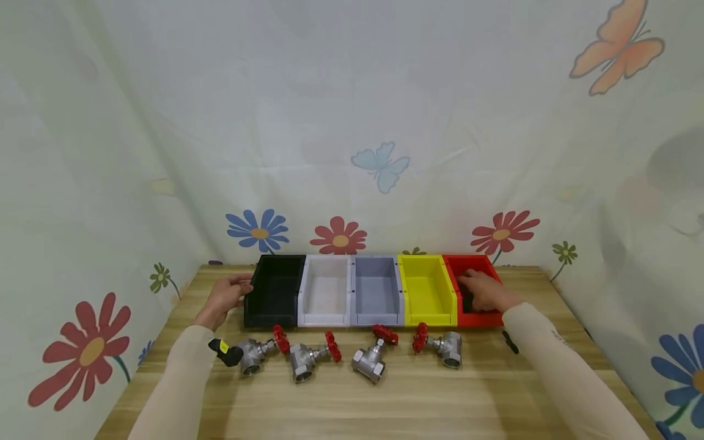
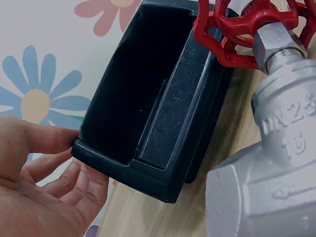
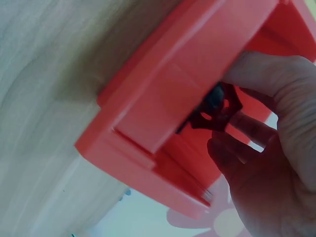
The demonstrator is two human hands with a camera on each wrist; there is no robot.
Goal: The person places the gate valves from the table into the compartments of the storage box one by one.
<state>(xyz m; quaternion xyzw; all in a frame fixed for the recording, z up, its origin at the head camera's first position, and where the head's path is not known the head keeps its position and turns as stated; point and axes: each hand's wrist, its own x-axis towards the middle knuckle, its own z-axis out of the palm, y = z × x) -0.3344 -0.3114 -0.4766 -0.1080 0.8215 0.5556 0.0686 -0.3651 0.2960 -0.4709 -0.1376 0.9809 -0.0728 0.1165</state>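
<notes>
At the left end of a row of bins, my left hand (image 1: 221, 299) touches the outer side wall of the black bin (image 2: 165, 118). Its fingertips lie at the rim corner, and the fingers are only loosely bent. My right hand (image 1: 484, 291) reaches down into the red bin (image 3: 148, 103) at the right end. There its thumb and fingers are around the dark red handwheel (image 3: 220, 111) of a valve. The bin's front wall hides most of the valve's body.
Between them stand a white bin (image 1: 326, 319), a grey bin (image 1: 376, 319) and a yellow bin (image 1: 431, 319). Several steel valves with red handwheels lie in front, including a leftmost valve (image 1: 253, 354) and a rightmost valve (image 1: 451, 349). A patterned curtain (image 1: 308, 122) hangs behind the table.
</notes>
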